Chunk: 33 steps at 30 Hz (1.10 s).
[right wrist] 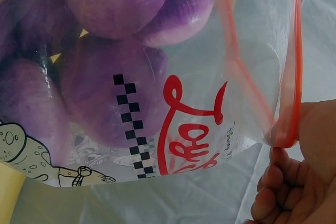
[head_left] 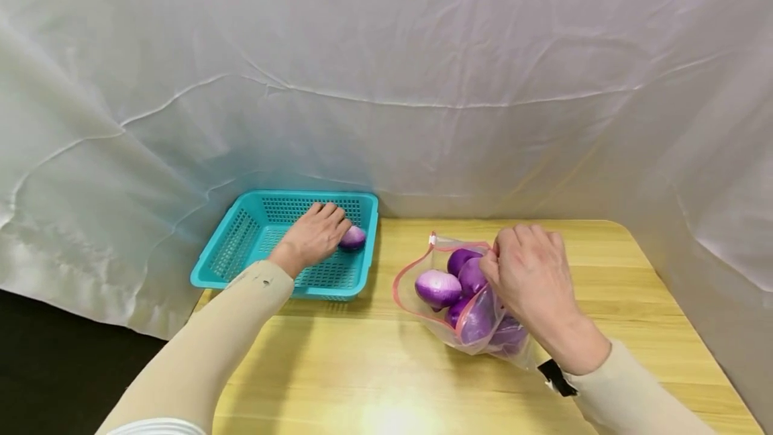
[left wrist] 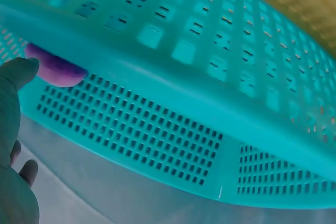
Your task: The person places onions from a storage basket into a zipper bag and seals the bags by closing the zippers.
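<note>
Left hand (head_left: pixel 314 233) reaches into the teal basket (head_left: pixel 241 237) and lies over a single purple onion (head_left: pixel 353 237), its fingers resting on the onion's left side; whether they curl round it cannot be told. In the left wrist view only the thumb and a sliver of that onion (left wrist: pixel 55 69) show beneath the basket's perforated wall (left wrist: pixel 173 129).

Taking the basket as the landmark: it sits on the back left corner of the wooden surface (head_left: pixel 374 368), against the white cloth backdrop (head_left: pixel 386 72) that hangs behind it and wraps round both sides. To the right of the basket, well apart from it, lies a clear zip bag (head_left: pixel 477 334) with a red seal, its mouth open toward the basket. Several purple onions (head_left: pixel 437 287) are packed inside the bag, touching one another. The right hand (head_left: pixel 531 274), farther right of the basket, pinches the bag's upper rim between thumb and fingers, holding the mouth up; the right wrist view shows the red seal (right wrist: pixel 286 135) caught at the fingertips (right wrist: pixel 270 203), with printed cartoon figures and red lettering on the bag's wall (right wrist: pixel 189 140). Both forearms wear beige sleeves (head_left: pixel 229 327).
</note>
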Tool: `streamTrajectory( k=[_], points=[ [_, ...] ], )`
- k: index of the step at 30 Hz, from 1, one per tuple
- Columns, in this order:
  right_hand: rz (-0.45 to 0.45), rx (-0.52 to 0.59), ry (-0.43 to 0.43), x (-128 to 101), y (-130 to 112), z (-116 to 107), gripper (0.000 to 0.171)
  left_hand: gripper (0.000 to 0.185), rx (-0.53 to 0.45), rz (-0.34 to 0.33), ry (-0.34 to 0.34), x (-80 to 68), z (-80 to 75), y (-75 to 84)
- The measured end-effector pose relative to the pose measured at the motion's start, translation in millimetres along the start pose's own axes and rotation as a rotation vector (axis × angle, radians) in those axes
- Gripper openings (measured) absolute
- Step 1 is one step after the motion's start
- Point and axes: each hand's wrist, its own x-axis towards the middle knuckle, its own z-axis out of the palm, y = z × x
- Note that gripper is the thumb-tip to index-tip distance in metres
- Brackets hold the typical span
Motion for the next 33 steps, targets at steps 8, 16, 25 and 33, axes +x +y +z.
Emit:
streamTrajectory(
  k=[8,16,25,33],
  points=[
    [0.018,-0.006,-0.024,-2.2,-3.4,-3.2,0.015,0.042,0.122,0.026,-0.155,13.3,8.4,-4.9],
    [0.028,-0.007,-0.034,-3.2,-7.2,-5.5,0.015,0.042,0.122,0.044,-0.204,13.8,16.3,-3.1],
    [0.016,-0.007,-0.032,-5.2,-10.0,-7.0,0.016,0.048,0.142,0.034,-0.232,12.2,21.9,3.6],
    [0.021,-0.006,-0.039,-6.7,-12.0,-6.5,0.016,0.061,0.154,0.017,-0.241,7.4,24.1,13.5]
  ],
)
